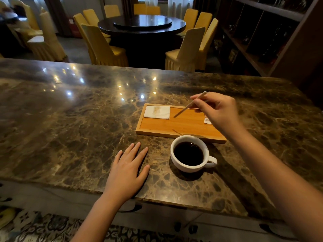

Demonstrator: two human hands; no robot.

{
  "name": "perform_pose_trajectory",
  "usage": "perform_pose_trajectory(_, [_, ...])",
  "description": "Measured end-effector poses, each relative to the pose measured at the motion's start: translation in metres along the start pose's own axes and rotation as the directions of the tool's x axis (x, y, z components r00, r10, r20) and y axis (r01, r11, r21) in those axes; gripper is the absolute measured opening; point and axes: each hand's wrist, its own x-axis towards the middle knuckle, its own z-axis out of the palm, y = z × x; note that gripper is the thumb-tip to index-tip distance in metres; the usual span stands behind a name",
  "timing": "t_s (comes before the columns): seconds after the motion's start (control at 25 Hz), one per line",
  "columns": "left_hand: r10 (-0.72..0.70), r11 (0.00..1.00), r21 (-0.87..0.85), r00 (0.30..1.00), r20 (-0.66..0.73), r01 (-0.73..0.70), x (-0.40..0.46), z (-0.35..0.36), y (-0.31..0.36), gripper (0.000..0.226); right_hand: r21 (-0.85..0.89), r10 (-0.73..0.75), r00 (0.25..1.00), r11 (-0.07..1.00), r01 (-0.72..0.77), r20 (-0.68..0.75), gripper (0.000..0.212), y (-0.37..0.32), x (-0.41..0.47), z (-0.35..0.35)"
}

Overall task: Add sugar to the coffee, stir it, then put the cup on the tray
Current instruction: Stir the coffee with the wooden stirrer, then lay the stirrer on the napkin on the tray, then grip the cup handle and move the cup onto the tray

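Your right hand (218, 110) hides part of a sugar packet (207, 120) and pinches a stir stick (189, 105) over the tray (174, 133). Your left hand (127, 168) lies spread flat on the counter (70, 128), left of the coffee cup (189, 154).

I have only one view, a wide-angle camera worn on the person's head, looking forward and steeply down across the marble worktop (87, 119) from its near edge. It sits close, so both forearms enter from the bottom of frame and the worktop fills the middle. Past its far edge I see a round dining table (141, 25) well beyond.
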Motion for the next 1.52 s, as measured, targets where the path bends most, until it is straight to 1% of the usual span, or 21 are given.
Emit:
perform_pose_trajectory(0.08, [-0.006, 1.0, 0.002, 1.0, 0.004, 0.006, 0.0, 0.0, 0.0, 0.054, -0.133, -0.205, 0.976, 0.968, 0.214, 0.076, 0.015, 0.009, 0.015, 0.017])
perform_pose_trajectory(0.16, [-0.011, 1.0, 0.001, 1.0, 0.004, 0.011, -0.001, 0.0, 0.0, 0.054, -0.197, -0.367, 0.913, 0.896, 0.398, 0.178, 0.016, 0.015, 0.029, 0.033])
perform_pose_trajectory(0.24, [-0.015, 1.0, -0.001, 1.0, 0.007, 0.015, -0.002, -0.001, 0.001, 0.054, -0.236, -0.496, 0.802, 0.78, 0.58, 0.331, 0.018, 0.017, 0.038, 0.048])
perform_pose_trajectory(0.32, [-0.019, 1.0, -0.004, 1.0, 0.008, 0.019, -0.002, -0.001, 0.002, 0.054, -0.269, -0.57, 0.656, 0.618, 0.739, 0.494, 0.019, 0.026, 0.042, 0.065])
perform_pose_trajectory(0.36, [-0.022, 1.0, -0.006, 1.0, 0.006, 0.022, -0.001, -0.001, 0.002, 0.053, -0.274, -0.56, 0.611, 0.57, 0.774, 0.56, 0.02, 0.031, 0.043, 0.073])
perform_pose_trajectory(0.48, [-0.027, 1.0, -0.003, 1.0, 0.002, 0.027, -0.001, -0.002, 0.003, 0.054, -0.256, -0.454, 0.575, 0.588, 0.768, 0.681, 0.022, 0.041, 0.046, 0.085])
perform_pose_trajectory(0.52, [-0.028, 1.0, -0.003, 1.0, 0.003, 0.028, -0.001, -0.002, 0.003, 0.054, -0.243, -0.459, 0.524, 0.54, 0.806, 0.718, 0.023, 0.041, 0.045, 0.088])
perform_pose_trajectory(0.56, [-0.03, 1.0, -0.002, 1.0, 0.004, 0.03, -0.001, -0.002, 0.002, 0.054, -0.205, -0.464, 0.478, 0.523, 0.828, 0.746, 0.027, 0.043, 0.043, 0.09])
perform_pose_trajectory(0.6, [-0.033, 0.999, -0.003, 0.999, 0.006, 0.033, -0.001, -0.002, 0.002, 0.053, -0.189, -0.476, 0.452, 0.501, 0.844, 0.754, 0.031, 0.045, 0.042, 0.091])
perform_pose_trajectory(0.76, [-0.037, 0.999, 0.005, 0.999, 0.01, 0.037, -0.001, -0.002, 0.002, 0.054, -0.163, -0.499, 0.446, 0.51, 0.844, 0.743, 0.029, 0.051, 0.041, 0.096])
perform_pose_trajectory(0.88, [-0.036, 0.999, 0.005, 0.999, 0.01, 0.036, -0.001, -0.002, 0.002, 0.054, -0.149, -0.495, 0.417, 0.492, 0.857, 0.762, 0.031, 0.049, 0.04, 0.092])
perform_pose_trajectory(0.92, [-0.035, 0.999, 0.001, 0.999, 0.009, 0.034, -0.001, -0.003, 0.002, 0.054, -0.166, -0.477, 0.429, 0.499, 0.85, 0.767, 0.032, 0.046, 0.04, 0.087])
perform_pose_trajectory(0.96, [-0.032, 0.999, -0.004, 0.999, 0.009, 0.032, -0.001, -0.003, 0.002, 0.054, -0.195, -0.46, 0.463, 0.518, 0.833, 0.757, 0.032, 0.042, 0.04, 0.08])
perform_pose_trajectory(1.0, [-0.03, 1.0, -0.01, 1.0, 0.01, 0.03, -0.001, -0.002, 0.002, 0.054, -0.235, -0.442, 0.527, 0.561, 0.794, 0.725, 0.031, 0.039, 0.039, 0.07])
perform_pose_trajectory(1.04, [-0.028, 1.0, -0.011, 1.0, 0.013, 0.029, -0.002, -0.002, 0.001, 0.054, -0.275, -0.411, 0.618, 0.636, 0.721, 0.671, 0.029, 0.036, 0.037, 0.059])
perform_pose_trajectory(1.12, [-0.028, 1.0, 0.0, 1.0, 0.015, 0.028, -0.001, -0.002, 0.0, 0.054, -0.289, -0.288, 0.803, 0.826, 0.484, 0.522, 0.025, 0.03, 0.024, 0.032])
perform_pose_trajectory(1.16, [-0.025, 1.0, 0.002, 1.0, 0.013, 0.025, -0.001, -0.002, 0.0, 0.054, -0.263, -0.209, 0.862, 0.896, 0.358, 0.461, 0.024, 0.026, 0.012, 0.018])
perform_pose_trajectory(1.2, [-0.023, 1.0, 0.0, 1.0, 0.009, 0.023, -0.001, -0.001, 0.0, 0.054, -0.236, -0.134, 0.899, 0.939, 0.249, 0.416, 0.025, 0.023, -0.002, 0.005])
perform_pose_trajectory(1.32, [-0.01, 1.0, -0.006, 1.0, 0.002, 0.01, -0.001, 0.0, -0.001, 0.053, -0.232, 0.089, 0.935, 0.973, -0.008, 0.344, 0.029, 0.019, -0.052, -0.022])
perform_pose_trajectory(1.44, [0.001, 1.0, -0.006, 1.0, 0.0, -0.001, -0.001, 0.0, -0.001, 0.053, -0.228, 0.272, 0.911, 0.951, -0.207, 0.309, 0.027, 0.021, -0.095, -0.031])
perform_pose_trajectory(1.52, [-0.001, 1.0, 0.003, 1.0, 0.002, 0.001, 0.0, -0.001, 0.0, 0.055, -0.18, 0.343, 0.882, 0.937, -0.298, 0.322, 0.024, 0.021, -0.111, -0.027])
